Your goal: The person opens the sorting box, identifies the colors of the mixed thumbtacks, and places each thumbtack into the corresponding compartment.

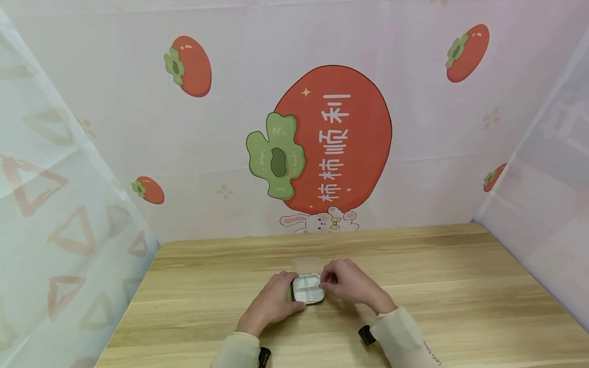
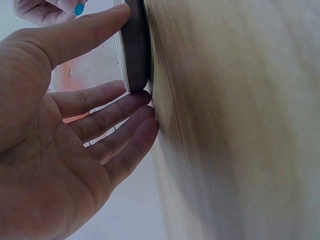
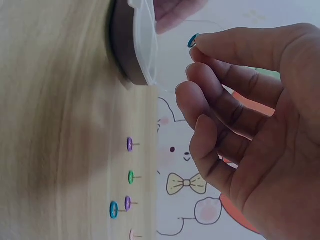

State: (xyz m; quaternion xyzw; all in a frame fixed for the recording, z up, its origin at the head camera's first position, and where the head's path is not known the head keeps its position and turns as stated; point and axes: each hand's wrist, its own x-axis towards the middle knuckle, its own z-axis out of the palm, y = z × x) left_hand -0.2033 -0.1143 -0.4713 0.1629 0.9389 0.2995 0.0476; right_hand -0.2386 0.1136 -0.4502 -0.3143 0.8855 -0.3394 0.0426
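A small pill box (image 1: 309, 289), white inside with several compartments and dark underneath, rests on the table with its clear lid (image 1: 306, 264) folded back. My left hand (image 1: 275, 300) holds the box at its left side, the thumb on the near edge and the fingertips by the far corner. In the left wrist view those fingers touch the tabletop beside the dark base (image 2: 136, 47). Over the box's right edge, my right hand (image 1: 352, 282) pinches a blue thumbtack (image 3: 193, 41) between thumb and index finger. The other right-hand fingers are loosely bent.
On the wooden table (image 1: 460, 306), the right wrist view shows several tacks standing point up: purple (image 3: 130, 144), green (image 3: 131, 177), blue (image 3: 114, 210) and pink (image 3: 132, 234). A printed cloth (image 1: 230, 128) with persimmons hangs behind the table, and more cloth hangs at both sides.
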